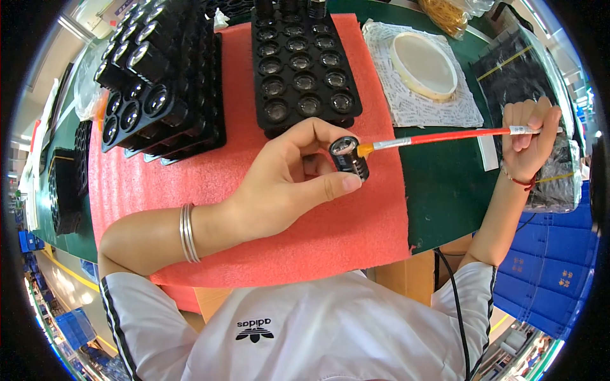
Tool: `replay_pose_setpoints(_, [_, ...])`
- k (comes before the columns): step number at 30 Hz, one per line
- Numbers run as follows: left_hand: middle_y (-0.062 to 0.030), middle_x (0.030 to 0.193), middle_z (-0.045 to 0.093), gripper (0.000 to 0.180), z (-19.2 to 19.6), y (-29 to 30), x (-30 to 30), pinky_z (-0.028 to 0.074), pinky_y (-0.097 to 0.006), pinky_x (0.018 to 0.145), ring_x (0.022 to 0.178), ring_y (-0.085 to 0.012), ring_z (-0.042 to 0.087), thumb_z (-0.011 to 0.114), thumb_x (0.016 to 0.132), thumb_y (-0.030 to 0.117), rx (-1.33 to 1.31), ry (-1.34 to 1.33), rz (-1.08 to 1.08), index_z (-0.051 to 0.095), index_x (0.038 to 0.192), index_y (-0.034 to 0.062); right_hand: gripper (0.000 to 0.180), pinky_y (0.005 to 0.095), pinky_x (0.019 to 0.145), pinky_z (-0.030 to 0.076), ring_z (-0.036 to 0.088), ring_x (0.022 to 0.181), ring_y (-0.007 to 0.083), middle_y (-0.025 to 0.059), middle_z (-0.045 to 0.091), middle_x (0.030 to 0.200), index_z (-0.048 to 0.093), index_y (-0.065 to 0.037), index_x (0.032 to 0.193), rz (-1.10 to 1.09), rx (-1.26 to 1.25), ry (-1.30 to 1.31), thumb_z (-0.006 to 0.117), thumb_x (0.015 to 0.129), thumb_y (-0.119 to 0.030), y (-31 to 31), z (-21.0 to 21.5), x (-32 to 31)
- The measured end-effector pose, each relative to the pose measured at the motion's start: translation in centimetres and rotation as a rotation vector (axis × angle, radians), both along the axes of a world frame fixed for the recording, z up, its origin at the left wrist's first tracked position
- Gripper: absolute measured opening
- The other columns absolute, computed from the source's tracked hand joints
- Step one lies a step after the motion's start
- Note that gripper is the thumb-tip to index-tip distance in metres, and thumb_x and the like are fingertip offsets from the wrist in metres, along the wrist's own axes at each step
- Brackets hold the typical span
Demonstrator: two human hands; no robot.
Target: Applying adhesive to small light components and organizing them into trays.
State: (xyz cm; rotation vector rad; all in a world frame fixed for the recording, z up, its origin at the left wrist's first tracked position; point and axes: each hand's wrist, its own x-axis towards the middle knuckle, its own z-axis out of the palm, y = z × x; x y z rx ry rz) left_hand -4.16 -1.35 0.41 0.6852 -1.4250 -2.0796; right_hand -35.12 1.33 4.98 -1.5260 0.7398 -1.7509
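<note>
Trays of black lens barrels [159, 82] lie stacked at the left on the red foam mat [254, 235]. Left hand [286, 184] pinches a black lens barrel [349, 159] over the mat below another tray [304, 70]. Right hand [528, 143] grips a red-handled brush [445, 136], bristles touching the barrel's rim, near a white round dish [423, 65].

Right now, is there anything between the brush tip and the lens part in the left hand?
Nothing visible. The brush, held by the right hand, has its orange tip right at the rim of the black lens part, which the left hand holds over the red foam mat.
</note>
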Motion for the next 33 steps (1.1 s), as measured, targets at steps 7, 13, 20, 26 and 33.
replay_pose_setpoints(7, [-0.0048, 0.101, 0.055, 0.033, -0.1, 0.2, 0.0, 0.043, -0.022, 0.074, 0.089, -0.0094, 0.052, 0.062, 0.078, 0.006, -0.005, 0.043, -0.029, 0.046, 0.106, 0.0058, 0.034, 0.0212, 0.043, 0.024, 0.026, 0.039, 0.007, -0.0013, 0.033, 0.044, 0.044, -0.009, 0.064, -0.202, 0.044, -0.186, 0.04, 0.092, -0.028, -0.7, 0.2, -2.0])
replay_pose_setpoints(13, [-0.0028, 0.092, 0.054, 0.032, -0.7, 0.9, 0.2, 0.044, -0.022, 0.071, 0.083, -0.0091, 0.054, 0.065, 0.075, 0.002, -0.191, 0.02, -0.116, 0.044, 0.099, 0.0045, 0.036, 0.0225, 0.048, 0.027, 0.028, 0.042, 0.0073, -0.0006, 0.035, 0.05, 0.04, -0.01, 0.06, -0.264, 0.046, -0.274, 0.044, 0.091, -0.028, -1.4, -0.2, -5.1])
replay_pose_setpoints(20, [-0.0071, 0.088, 0.056, 0.038, 4.8, 1.4, 2.8, 0.044, -0.026, 0.066, 0.078, -0.0141, 0.056, 0.075, 0.065, 0.01, -0.824, 0.044, -0.052, 0.054, 0.095, 0.0023, 0.035, 0.0233, 0.048, 0.025, 0.027, 0.044, 0.0086, 0.0006, 0.031, 0.048, 0.044, -0.005, 0.062, -0.503, -0.01, -0.265, 0.045, 0.09, -0.026, -2.5, -0.4, -5.4])
replay_pose_setpoints(26, [-0.0144, 0.097, 0.055, 0.049, 8.2, -0.2, 4.9, 0.043, -0.03, 0.081, 0.092, -0.0192, 0.054, 0.071, 0.067, 0.007, -0.521, 0.046, -0.018, 0.047, 0.109, -0.005, 0.038, 0.0235, 0.045, 0.025, 0.03, 0.044, 0.0088, 0.0013, 0.035, 0.047, 0.045, -0.005, 0.059, -0.667, -0.003, -0.281, 0.047, 0.09, -0.027, -2.5, -0.4, -5.0])
replay_pose_setpoints(33, [-0.0093, 0.108, 0.053, 0.056, 8.2, -0.5, 4.2, 0.046, -0.028, 0.081, 0.094, -0.0151, 0.054, 0.072, 0.068, 0.021, -0.278, 0.067, 0.089, 0.046, 0.112, -0.0028, 0.036, 0.0222, 0.043, 0.026, 0.033, 0.043, 0.0083, 0.0019, 0.04, 0.048, 0.048, -0.004, 0.059, -0.661, -0.015, -0.267, 0.05, 0.088, -0.025, -2.5, -0.5, -5.6])
